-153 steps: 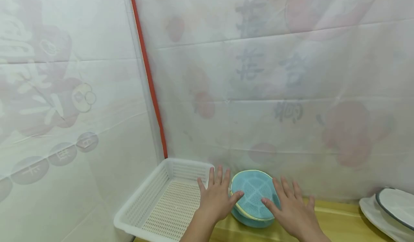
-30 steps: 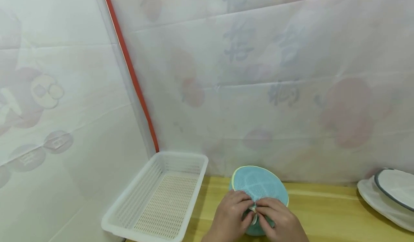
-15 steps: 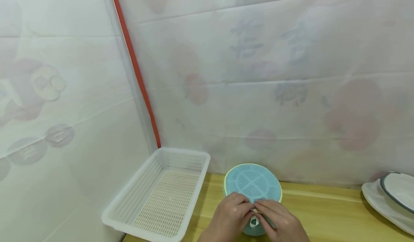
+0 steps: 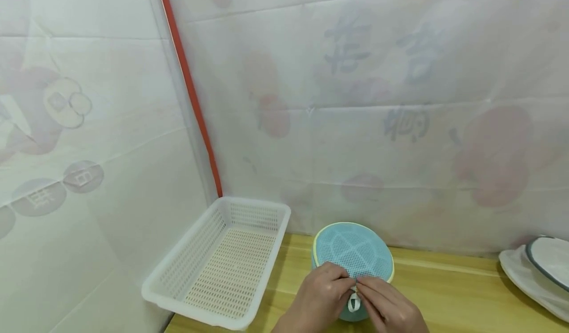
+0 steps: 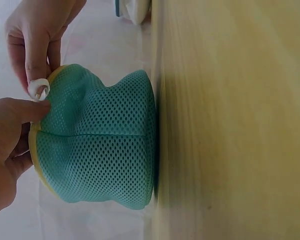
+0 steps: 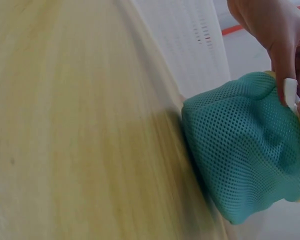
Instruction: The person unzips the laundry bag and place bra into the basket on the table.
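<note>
A teal mesh laundry bag (image 4: 353,246) with yellow piping stands upright on the wooden table, its round top facing up. Its soft side wall (image 5: 100,145) is dented in the left wrist view. Both hands meet at the top edge on the near side. My left hand (image 4: 321,293) pinches the rim there with thumb and fingers. My right hand (image 4: 391,301) pinches the same edge just beside it, fingertips almost touching the left ones. A small white loop (image 4: 353,302) hangs between the hands. Fingers hide the exact spot gripped, so any zipper pull cannot be made out.
On the left stands a white perforated plastic basket (image 4: 153,291) against the wall sheet. White dishes (image 4: 529,278), one with a dark rim, sit at the far right. A printed sheet (image 4: 346,150) walls off the back of the wooden table (image 4: 449,293).
Five seconds ago both hands were spread open beside the bag; they now pinch its near top edge. Over the last second the hands stay there, and the bag's top tilts slightly.
</note>
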Demonstrator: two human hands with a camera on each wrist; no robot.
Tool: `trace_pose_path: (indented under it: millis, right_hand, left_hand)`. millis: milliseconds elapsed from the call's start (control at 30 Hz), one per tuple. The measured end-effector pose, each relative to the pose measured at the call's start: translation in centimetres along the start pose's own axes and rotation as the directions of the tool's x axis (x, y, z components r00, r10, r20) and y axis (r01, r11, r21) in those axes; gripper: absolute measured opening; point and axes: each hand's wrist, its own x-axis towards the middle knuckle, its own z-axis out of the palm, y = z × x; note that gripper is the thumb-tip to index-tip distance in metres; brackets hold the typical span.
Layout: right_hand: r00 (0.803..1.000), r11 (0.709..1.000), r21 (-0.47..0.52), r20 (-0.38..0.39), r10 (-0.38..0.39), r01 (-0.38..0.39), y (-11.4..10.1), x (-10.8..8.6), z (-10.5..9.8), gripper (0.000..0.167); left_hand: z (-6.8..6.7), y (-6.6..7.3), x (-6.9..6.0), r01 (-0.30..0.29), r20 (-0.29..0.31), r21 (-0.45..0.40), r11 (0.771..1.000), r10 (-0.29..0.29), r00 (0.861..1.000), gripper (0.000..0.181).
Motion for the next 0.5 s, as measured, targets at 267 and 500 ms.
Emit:
trace_pose_path:
  millis: [267,500]
  right_hand:
    - [0.998,0.998,0.002,-0.01,0.058,-0.058,-0.51,0.21,-0.43,0.043]
    - [0.998,0.999,0.006,-0.037,0.044,-0.044,-0.6,0.49,-0.51,0.043]
  left_hand:
    - [-0.09,0.28,-0.03,0.027,0.0,-0.035,0.999,-0.027,1.0,0.013]
    - [-0.18,0.15,-0.3,0.07,-0.014,-0.044,0.997,-0.07,0.997,0.011]
